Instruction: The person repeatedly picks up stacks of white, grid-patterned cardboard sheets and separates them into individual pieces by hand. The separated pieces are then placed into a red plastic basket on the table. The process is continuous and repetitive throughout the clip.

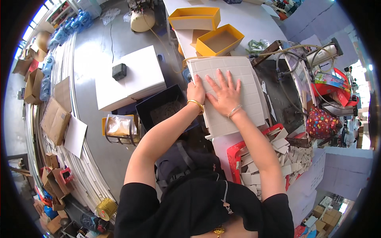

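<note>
A pale cardboard sheet scored with a grid of lines lies before me, with more layers showing along its right edge. My right hand rests flat on its middle, fingers spread and open. At the sheet's left edge is my left hand, closed on that edge with fingertips on top; its other fingers are partly hidden. Close to my right forearm, a red crate holds many small off-white cardboard pieces, some heaped at its right side.
Two yellow boxes stand beyond the sheet on a white table. To the left are a stack of white boards bearing a dark block and a dark bin. A metal machine frame with hoses stands at right.
</note>
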Demonstrator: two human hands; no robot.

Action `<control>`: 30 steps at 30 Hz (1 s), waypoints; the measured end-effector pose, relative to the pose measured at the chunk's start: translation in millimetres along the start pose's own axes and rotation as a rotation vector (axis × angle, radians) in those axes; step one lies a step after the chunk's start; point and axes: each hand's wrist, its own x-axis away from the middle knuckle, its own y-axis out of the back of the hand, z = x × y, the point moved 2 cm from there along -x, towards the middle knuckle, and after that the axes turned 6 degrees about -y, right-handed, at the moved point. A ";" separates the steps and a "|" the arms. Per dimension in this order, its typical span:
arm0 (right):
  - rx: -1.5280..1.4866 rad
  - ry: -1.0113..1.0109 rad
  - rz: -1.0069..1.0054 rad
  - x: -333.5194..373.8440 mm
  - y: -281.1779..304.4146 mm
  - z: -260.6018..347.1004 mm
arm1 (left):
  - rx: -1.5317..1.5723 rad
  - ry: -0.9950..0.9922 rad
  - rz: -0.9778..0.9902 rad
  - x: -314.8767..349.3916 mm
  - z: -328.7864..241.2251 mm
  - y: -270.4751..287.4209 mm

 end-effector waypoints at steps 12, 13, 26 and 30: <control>-0.054 0.009 -0.030 -0.8 -4.4 -3.0 | 0.363 -0.022 0.058 1.7 5.9 2.4; -0.052 0.010 -0.032 -0.8 -4.7 -3.3 | 0.396 0.036 0.058 1.1 8.6 4.4; -0.036 -0.003 -0.016 -1.0 -1.1 -1.8 | 0.411 -0.088 0.139 5.6 13.9 18.6; -0.039 -0.003 -0.011 -1.0 -4.1 -2.5 | 0.396 -0.011 0.043 3.4 20.6 17.2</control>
